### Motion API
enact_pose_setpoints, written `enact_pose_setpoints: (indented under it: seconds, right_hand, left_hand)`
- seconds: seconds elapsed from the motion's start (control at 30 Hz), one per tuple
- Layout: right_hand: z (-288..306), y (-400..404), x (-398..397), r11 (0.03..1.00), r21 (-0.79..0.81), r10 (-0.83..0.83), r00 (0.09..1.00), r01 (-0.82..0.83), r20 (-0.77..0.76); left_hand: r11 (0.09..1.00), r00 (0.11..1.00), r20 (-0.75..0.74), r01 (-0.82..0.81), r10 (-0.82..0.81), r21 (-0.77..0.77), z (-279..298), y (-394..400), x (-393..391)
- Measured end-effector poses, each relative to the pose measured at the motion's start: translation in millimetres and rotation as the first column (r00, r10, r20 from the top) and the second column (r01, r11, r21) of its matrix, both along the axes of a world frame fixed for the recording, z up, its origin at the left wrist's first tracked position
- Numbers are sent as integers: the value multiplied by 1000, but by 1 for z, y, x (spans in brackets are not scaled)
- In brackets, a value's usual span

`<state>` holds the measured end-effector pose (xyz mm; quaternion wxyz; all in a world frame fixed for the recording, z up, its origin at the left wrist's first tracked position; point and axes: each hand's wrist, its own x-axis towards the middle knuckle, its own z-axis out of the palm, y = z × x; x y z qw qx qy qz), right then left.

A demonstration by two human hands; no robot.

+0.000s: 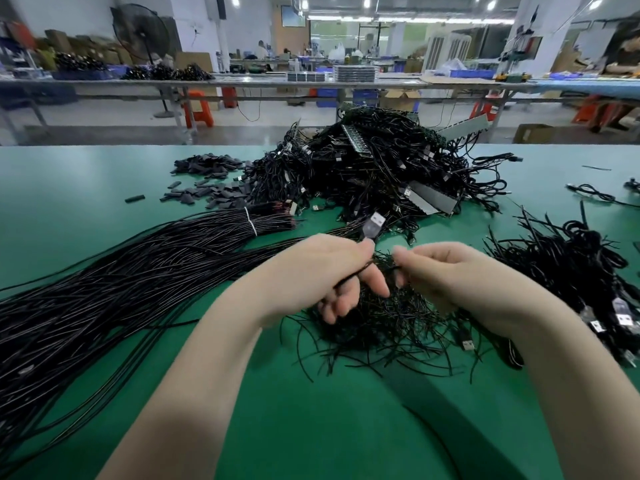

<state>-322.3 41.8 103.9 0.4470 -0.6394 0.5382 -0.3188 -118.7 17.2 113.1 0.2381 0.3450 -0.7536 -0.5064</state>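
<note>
Pinching USB cable (374, 224) in left grip (329, 268), right grip (450, 271) pinching its wire, scrap pile (381, 320) beneath

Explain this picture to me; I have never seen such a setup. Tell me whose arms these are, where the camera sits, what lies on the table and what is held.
There is no machine here: a person works with bare hands. The single picture comes from a camera on their head, looking forward and down. The left hand grips a black cable whose USB plug sticks up; the right hand seems to pinch the same cable. On the green table lie a tied bundle of long wires at the left, a heap of cables in the middle, dark sleeves beside it, and wire scraps under the hands.
</note>
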Motion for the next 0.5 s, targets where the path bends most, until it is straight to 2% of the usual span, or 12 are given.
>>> enact_pose_setpoints:
  seconds: [0.07, 0.13, 0.2, 0.27, 0.33, 0.4, 0.47, 0.5]
  right_hand:
    - [7, 4, 2, 999, -27, -28, 992, 31, 122]
    - [12, 9, 9, 994, -87, -53, 979, 71, 195]
    - [11, 12, 19, 987, -146, -35, 981, 63, 189]
    - [5, 14, 33, 988, -151, 54, 983, -28, 176]
    - [-4, 14, 46, 984, -75, 172, 959, -159, 227]
    - [-10, 12, 51, 975, -21, 220, 939, -222, 265]
    - [-12, 8, 46, 982, -4, 185, 962, -188, 202]
    - [-11, 6, 41, 987, -19, 162, 981, -161, 107]
  left_hand:
    - [996, 996, 32, -89, 88, 12, -3, -2, -4]
    - [982, 982, -31, -187, 187, 11, -6, -6, -4]
    - [969, 956, -158, -244, 247, 36, -8, -9, -7]
    - [948, 876, -366, -264, 313, 180, -5, -9, -11]
    - [911, 758, -546, -153, 357, 383, 1, -7, -12]
    - [875, 676, -644, -2, 358, 485, 4, -5, -9]
    - [857, 648, -661, 24, 378, 514, 6, -5, -6]
    - [860, 653, -651, -2, 388, 510, 6, -6, -5]
